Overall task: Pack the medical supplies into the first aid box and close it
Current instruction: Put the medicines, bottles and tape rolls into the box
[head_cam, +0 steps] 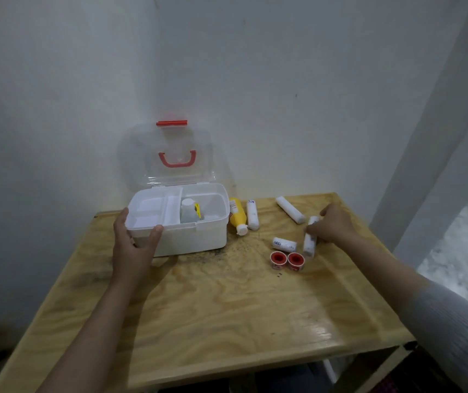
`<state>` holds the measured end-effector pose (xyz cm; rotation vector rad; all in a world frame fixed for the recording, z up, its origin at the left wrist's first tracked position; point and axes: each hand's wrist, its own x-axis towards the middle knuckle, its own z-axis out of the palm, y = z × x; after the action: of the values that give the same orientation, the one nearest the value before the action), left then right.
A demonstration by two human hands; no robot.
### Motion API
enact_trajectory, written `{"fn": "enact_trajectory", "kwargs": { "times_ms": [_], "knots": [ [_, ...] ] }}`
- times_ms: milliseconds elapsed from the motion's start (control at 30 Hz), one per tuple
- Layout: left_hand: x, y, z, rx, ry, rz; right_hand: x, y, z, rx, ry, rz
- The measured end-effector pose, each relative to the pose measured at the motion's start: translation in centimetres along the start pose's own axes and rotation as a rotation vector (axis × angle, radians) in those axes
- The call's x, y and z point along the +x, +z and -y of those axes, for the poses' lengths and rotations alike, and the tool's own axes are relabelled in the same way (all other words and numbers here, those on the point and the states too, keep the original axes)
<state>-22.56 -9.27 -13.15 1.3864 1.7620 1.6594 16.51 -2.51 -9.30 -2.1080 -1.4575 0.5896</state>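
Wooden table [227,307]: open first aid box [193,239] holds white bottle [188,211].

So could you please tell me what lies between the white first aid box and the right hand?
Head view: a yellow bottle and two white bandage rolls.

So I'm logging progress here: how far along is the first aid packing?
Early. The first aid box stands open, with a white container already in its tray. The left hand steadies the box; the right hand grips a bandage roll. Left out: three bandage rolls, the yellow bottle, two tape rolls, then closing the lid.
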Motion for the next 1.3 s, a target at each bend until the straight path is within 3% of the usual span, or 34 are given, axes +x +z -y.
{"fn": "enact_trajectory", "kwargs": {
  "times_ms": [233, 400, 533, 700, 867, 1100, 1300],
  "knots": [
    [-0.2, 0.1, 0.1, 0.005, 0.001, -0.02, 3.4, -0.7, 0.0, 0.075, -0.146, -0.238],
    [-0.3, 0.1, 0.0, 0.022, -0.001, -0.016, 5.3, 2.0, 1.0, 0.176, -0.141, -0.123],
    [-0.2, 0.1, 0.1, 0.026, 0.009, -0.008, 4.3, 3.5, 0.3, 0.174, -0.241, -0.071],
    [-0.2, 0.2, 0.2, 0.024, 0.002, -0.018, 2.6, 5.6, -0.5, -0.139, -0.231, -0.162],
    [-0.2, 0.3, 0.1, 0.0, -0.001, -0.035, 2.6, 6.6, 0.9, -0.015, -0.271, -0.229],
    [-0.2, 0.3, 0.5, -0.008, 0.018, -0.035, 2.8, 6.7, 1.6, -0.069, -0.275, -0.201],
    [-0.1, 0.2, 0.6, -0.016, 0.019, -0.029, 3.0, 6.5, 0.6, 0.097, -0.358, -0.201]
  ]
}}
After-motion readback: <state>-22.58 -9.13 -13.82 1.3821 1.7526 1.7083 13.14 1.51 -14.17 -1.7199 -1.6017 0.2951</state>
